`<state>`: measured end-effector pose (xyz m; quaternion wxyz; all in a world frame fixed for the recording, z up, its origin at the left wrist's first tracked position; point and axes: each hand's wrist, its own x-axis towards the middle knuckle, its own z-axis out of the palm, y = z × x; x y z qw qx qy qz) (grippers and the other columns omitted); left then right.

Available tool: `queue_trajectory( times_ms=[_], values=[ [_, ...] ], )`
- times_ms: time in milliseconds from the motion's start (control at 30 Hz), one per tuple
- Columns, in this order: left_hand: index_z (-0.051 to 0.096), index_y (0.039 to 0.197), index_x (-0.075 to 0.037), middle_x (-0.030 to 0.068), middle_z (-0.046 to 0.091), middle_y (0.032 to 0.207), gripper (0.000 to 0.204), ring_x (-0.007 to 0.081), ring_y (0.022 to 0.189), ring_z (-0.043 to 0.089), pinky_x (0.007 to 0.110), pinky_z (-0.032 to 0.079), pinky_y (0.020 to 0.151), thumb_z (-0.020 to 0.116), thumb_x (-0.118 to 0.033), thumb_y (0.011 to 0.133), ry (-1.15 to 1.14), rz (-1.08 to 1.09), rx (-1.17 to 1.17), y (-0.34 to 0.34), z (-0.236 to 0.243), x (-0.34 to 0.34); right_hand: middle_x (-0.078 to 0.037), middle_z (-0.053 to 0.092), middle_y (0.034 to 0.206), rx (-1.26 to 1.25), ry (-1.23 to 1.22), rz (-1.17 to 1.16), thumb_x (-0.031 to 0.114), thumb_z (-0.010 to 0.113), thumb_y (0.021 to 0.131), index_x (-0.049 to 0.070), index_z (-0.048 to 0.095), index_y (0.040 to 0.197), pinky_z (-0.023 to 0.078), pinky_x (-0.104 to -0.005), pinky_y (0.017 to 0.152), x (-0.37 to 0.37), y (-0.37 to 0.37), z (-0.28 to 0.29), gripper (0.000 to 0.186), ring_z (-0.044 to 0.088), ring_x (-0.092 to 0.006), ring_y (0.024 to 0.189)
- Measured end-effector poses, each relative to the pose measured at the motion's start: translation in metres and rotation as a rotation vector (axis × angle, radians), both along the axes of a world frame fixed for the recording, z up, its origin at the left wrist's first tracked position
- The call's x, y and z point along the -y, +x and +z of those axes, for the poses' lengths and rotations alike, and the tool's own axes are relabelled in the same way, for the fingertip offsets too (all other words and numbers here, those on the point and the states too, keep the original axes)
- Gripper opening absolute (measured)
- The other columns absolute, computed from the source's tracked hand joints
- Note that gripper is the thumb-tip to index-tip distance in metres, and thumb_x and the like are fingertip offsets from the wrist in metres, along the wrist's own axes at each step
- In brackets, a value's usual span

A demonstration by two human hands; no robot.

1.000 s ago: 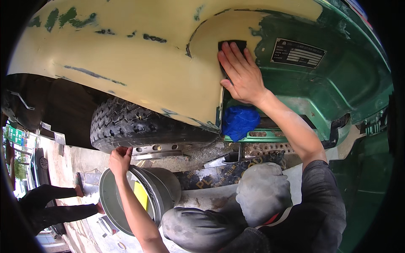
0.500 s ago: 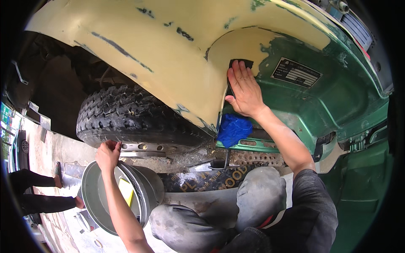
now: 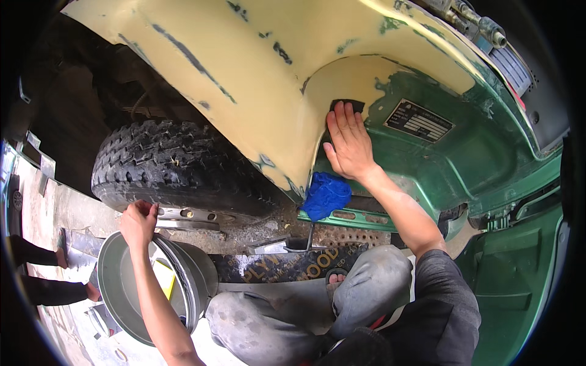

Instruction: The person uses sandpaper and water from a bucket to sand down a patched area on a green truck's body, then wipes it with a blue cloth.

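My right hand lies flat with fingers stretched on a black sheet of what looks like sandpaper, pressing it against the curved panel of a vehicle. That panel is pale yellow filler with dark streaks, meeting green paint. Most of the sheet is hidden under my palm. Below the hand, a crumpled blue cloth rests on the green sill. My left hand is closed, thumb against fingers, above a grey bucket and beside the tyre; whatever its fingertips hold is hidden.
A yellow item sits in the bucket. A dark printed plywood board lies on the ground before my knees. The green door stands at the right, and a dark information plate is fixed to the panel. Another person's legs show at far left.
The view has shifted, moving most of the scene leftward in the picture. My right hand stays flat on the sheet, with only a slight shift over the panel. The left stays closed.
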<state>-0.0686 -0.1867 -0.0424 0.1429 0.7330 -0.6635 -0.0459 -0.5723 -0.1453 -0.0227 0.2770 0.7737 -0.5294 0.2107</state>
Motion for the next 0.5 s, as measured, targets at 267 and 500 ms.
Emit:
queue_trajectory(
  times_ms=[267, 500],
  values=[
    [0.076, 0.086, -0.007, 0.0133, 0.075, 0.08, 0.027, 0.0316, 0.077, 0.074, 0.041, 0.056, 0.072, 0.079, -0.034, 0.086, -0.026, 0.013, -0.016, -0.004, 0.001, 0.005, -0.032, 0.03, 0.161, 0.045, 0.016, 0.094, 0.029, 0.059, 0.092, -0.006, 0.036, 0.154, 0.03, -0.0588, 0.119, 0.005, -0.012, -0.014, 0.074, 0.028, -0.0501, 0.15],
    [0.074, 0.085, -0.006, 0.0123, 0.075, 0.081, 0.026, 0.032, 0.081, 0.074, 0.042, 0.056, 0.076, 0.079, -0.032, 0.086, -0.072, 0.023, -0.048, 0.008, -0.008, -0.001, -0.035, 0.015, 0.165, 0.159, 0.07, 0.251, 0.032, 0.058, 0.094, -0.006, 0.025, 0.159, 0.023, -0.0607, 0.122, 0.016, 0.011, -0.003, 0.082, 0.016, -0.0539, 0.153]
  ],
)
